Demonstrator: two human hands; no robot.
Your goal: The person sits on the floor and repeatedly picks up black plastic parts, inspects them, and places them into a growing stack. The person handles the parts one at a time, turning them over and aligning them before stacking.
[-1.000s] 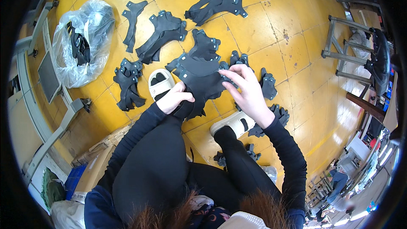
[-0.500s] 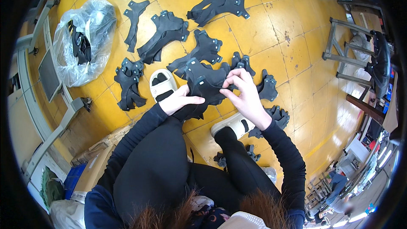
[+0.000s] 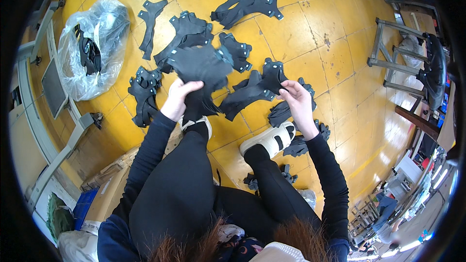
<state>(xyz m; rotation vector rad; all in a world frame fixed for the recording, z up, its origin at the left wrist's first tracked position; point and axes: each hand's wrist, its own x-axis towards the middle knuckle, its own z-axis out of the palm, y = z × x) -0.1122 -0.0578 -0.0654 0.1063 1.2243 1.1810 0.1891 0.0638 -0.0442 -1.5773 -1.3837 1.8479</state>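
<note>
My left hand [image 3: 178, 98] is closed on a stack of dark, soft, branching cut pieces [image 3: 206, 75] with small pale tags at their ends. The stack hangs over the floor beyond my left shoe, its upper part smeared by motion. To the right, the fingertips of my right hand [image 3: 297, 99] pinch the edge of another dark branching piece [image 3: 262, 85], which stretches leftward toward the stack. Whether that piece is single or layered I cannot tell. Close by my right hand lies a dark pile [image 3: 280, 114] of similar pieces, partly hidden by it.
More dark piles lie on the yellow tiled floor [image 3: 335, 87], including one at the left [image 3: 144, 94] and one at the far side [image 3: 247, 5]. A clear plastic bag [image 3: 114, 26] holds dark items. A metal-framed stool [image 3: 395, 68] stands right; a cardboard box [image 3: 109, 191] sits lower left.
My left hand has swung the stack away to the left and forward, apart from my right hand. My right hand has moved slightly right and now pinches a separate piece.
</note>
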